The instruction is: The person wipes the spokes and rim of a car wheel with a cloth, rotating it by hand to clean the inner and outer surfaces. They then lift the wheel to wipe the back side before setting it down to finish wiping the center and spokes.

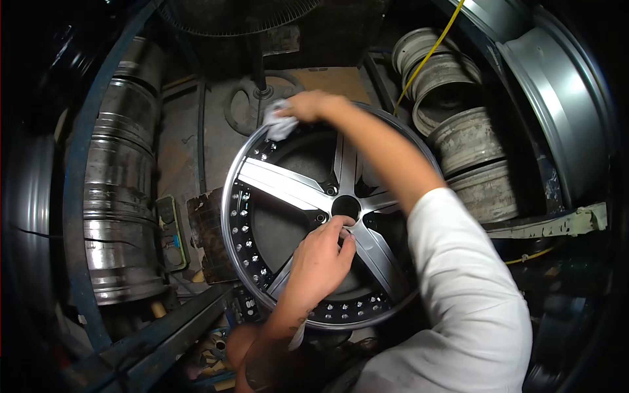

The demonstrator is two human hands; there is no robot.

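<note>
A silver and black five-spoke wheel rim (pixel 268 177) lies face up in front of me, with rows of small shiny bolts around its black outer band. My left hand (pixel 321 259) grips it at the hub, the fingers curled by the edge of the centre hole. Bunched in my right hand (pixel 311 106) is a white cloth (pixel 278 124), pressed at the rim's far left lip. That hand and the cloth are slightly blurred. My right forearm crosses over the upper right spokes and hides part of them.
Stacked metal rims (pixel 121 183) fill a blue rack (pixel 88 196) on the left. More dull rims (pixel 468 141) stand at the right, near a large silver rim (pixel 557 85). A yellow cable (pixel 429 56) hangs at the upper right. Beyond the wheel is a fan (pixel 242 16) on a round-based stand.
</note>
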